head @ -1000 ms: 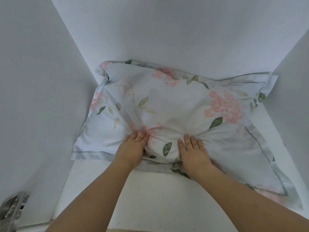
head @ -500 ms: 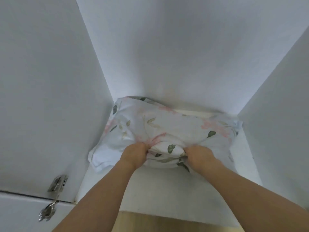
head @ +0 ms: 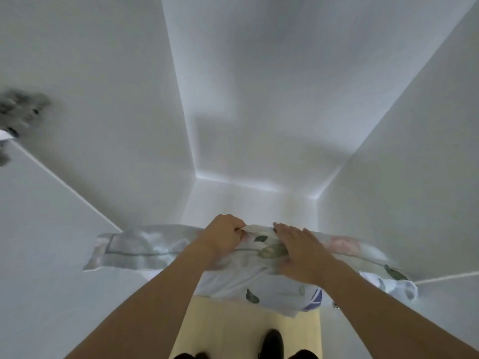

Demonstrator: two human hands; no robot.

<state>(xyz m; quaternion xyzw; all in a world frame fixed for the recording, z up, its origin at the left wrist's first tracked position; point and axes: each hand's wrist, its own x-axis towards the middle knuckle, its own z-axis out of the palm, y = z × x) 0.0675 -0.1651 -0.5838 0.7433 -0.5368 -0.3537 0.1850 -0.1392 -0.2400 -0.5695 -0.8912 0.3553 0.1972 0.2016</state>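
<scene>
A pale blue pillow (head: 145, 248) with pink flowers and green leaves hangs in front of a white cupboard (head: 254, 104), out past the cupboard's front edge. My left hand (head: 223, 235) grips its upper edge with curled fingers. My right hand (head: 300, 248) lies on top of the pillow with the fingers fairly straight; its thumb side is hidden behind the cloth. The pillow's two ends stick out to the left and right of my arms.
The cupboard's left wall (head: 90, 112) and right wall (head: 414, 151) close in the compartment. A blurred metal hinge (head: 18, 110) sits on the left door. Below are a light wooden floor (head: 233, 330) and dark shoes (head: 269, 344).
The pillow has come out of the back of the cupboard toward me and now hangs outside it. My right hand has gone from gripping the cloth to lying flat on it. The view has tipped downward.
</scene>
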